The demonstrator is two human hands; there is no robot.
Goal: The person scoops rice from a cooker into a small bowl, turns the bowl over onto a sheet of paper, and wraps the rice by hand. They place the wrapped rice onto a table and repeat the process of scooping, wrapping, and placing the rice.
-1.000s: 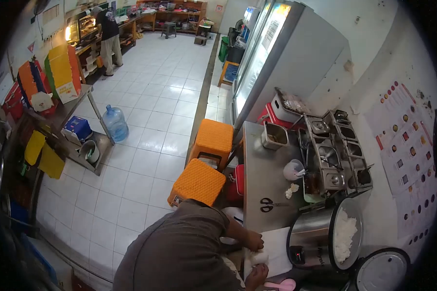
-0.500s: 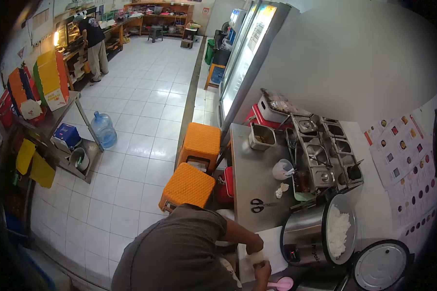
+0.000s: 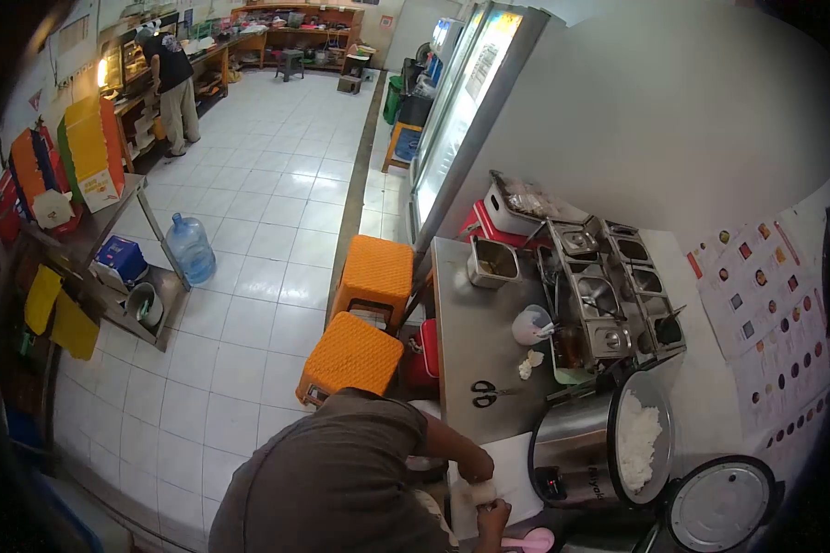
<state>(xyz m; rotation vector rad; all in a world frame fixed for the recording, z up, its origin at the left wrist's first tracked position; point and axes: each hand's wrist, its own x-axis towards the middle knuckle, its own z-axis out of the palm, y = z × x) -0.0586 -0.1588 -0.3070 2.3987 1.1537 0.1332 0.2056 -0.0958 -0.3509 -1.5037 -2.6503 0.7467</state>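
Observation:
Over a white sheet on the counter, my left hand and my right hand are closed at opposite ends of a pale whitish piece. Its kind is too blurred to make out. Just below the right hand lies a pink scoop. To the right of the sheet stands a large rice cooker, open and holding white rice. Its round lid hangs open on the far side. Black-handled scissors lie on the steel counter beyond the left hand.
Steel food pans stand in a rack behind the scissors, near a plastic tub and a crumpled white wad. Orange stools are beside the counter. Menu sheets cover the right side. Another person stands far off, upper left.
The view has shifted slightly. Both hands stay at the pale piece over the white sheet, with the left hand slightly changed in pose and more of the piece showing between them.

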